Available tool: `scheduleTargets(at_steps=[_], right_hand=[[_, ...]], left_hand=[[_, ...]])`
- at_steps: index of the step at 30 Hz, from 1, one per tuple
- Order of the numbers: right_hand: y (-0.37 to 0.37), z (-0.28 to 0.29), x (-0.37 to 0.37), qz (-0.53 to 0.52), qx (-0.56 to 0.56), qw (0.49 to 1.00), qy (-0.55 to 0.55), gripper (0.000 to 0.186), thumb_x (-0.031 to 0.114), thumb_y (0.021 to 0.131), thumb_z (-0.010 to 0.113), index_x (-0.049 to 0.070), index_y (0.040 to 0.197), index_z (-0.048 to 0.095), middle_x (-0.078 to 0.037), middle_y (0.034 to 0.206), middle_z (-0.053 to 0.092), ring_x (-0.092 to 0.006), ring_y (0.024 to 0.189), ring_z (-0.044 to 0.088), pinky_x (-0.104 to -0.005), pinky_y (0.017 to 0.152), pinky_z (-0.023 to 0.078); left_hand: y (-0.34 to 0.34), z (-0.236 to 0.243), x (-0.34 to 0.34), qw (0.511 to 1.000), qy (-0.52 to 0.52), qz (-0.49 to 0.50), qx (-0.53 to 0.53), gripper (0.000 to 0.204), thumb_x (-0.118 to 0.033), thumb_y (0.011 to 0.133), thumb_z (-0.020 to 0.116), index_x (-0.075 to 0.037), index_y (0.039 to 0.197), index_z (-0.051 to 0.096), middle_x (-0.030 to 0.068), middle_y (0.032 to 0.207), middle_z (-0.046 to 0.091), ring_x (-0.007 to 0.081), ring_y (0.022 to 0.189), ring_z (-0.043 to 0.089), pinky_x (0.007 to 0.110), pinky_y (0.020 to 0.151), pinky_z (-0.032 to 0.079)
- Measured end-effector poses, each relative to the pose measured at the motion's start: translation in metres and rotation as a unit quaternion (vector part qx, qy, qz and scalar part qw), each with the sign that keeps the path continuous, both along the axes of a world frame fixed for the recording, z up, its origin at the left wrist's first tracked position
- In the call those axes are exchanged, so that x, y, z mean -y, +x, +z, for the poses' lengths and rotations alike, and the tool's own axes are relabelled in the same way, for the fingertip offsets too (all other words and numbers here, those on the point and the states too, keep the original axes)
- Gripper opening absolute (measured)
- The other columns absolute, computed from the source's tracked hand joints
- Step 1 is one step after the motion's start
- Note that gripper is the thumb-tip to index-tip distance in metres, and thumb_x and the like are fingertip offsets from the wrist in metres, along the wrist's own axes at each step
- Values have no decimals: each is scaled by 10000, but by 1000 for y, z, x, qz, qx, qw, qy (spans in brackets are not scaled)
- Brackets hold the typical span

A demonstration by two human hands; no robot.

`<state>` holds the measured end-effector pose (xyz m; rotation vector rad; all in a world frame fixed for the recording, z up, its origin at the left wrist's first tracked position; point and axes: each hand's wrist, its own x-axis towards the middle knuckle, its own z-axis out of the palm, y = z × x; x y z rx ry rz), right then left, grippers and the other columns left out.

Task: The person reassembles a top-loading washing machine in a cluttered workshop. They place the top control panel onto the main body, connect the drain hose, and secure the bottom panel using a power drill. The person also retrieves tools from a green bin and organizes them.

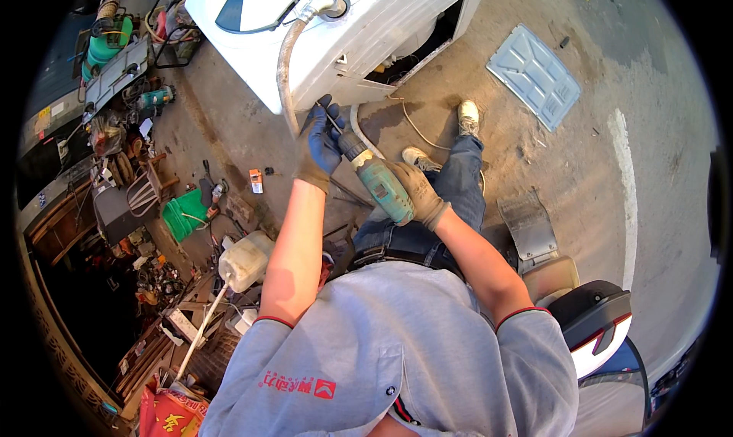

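My right hand (418, 191), in a worn grey-brown glove, grips a green cordless drill (384, 190). Its black chuck points up and left, with a long thin bit (333, 119) reaching forward. My left hand (318, 148), in a blue and grey glove, has its fingers closed around the bit near the tip. Whether a screw sits at the tip is too small to tell. Just beyond stands a white washing machine (305, 70), with a grey hose (285, 63) hanging from its upper fitting. A dark opening (420, 48) shows in its side.
On the ground at right lies a grey plastic panel (536, 77). Tools, a green container (185, 214) and scrap crowd the left side. A dirty white tank (246, 261) is near my left elbow. At lower right stands a black and white case (595, 315).
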<state>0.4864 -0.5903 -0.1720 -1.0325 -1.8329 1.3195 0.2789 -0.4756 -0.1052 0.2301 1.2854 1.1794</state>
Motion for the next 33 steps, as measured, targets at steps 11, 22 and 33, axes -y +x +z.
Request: scheduleTargets(at_steps=[11, 22, 33], right_hand=[[4, -4, -20, 6, 2, 1000, 8, 846, 365, 554, 795, 22, 1256, 472, -208, 1195, 510, -405, 1072, 535, -457, 930, 441], [0, -14, -20, -7, 21, 999, 28, 806, 341, 550, 796, 38, 1235, 497, -183, 1210, 492, -378, 1079, 533, -465, 924, 427], [14, 2, -39, 10, 35, 999, 29, 700, 281, 607, 755, 91, 1237, 517, -143, 1191, 518, -351, 1102, 542, -450, 935, 423]], left_hand=[[-12, -18, 4, 998, -30, 9, 60, 310, -222, 987, 518, -24, 1216, 584, 86, 1015, 648, 223, 906, 605, 355, 843, 525], [-6, -11, 9, 997, 3, -23, 68, 324, -165, 989, 491, 32, 1239, 555, 129, 1050, 648, 249, 963, 614, 366, 907, 509], [-1, -5, 8, 998, -9, -13, 58, 328, -166, 977, 515, 31, 1236, 557, 131, 1052, 641, 255, 969, 612, 374, 883, 519]])
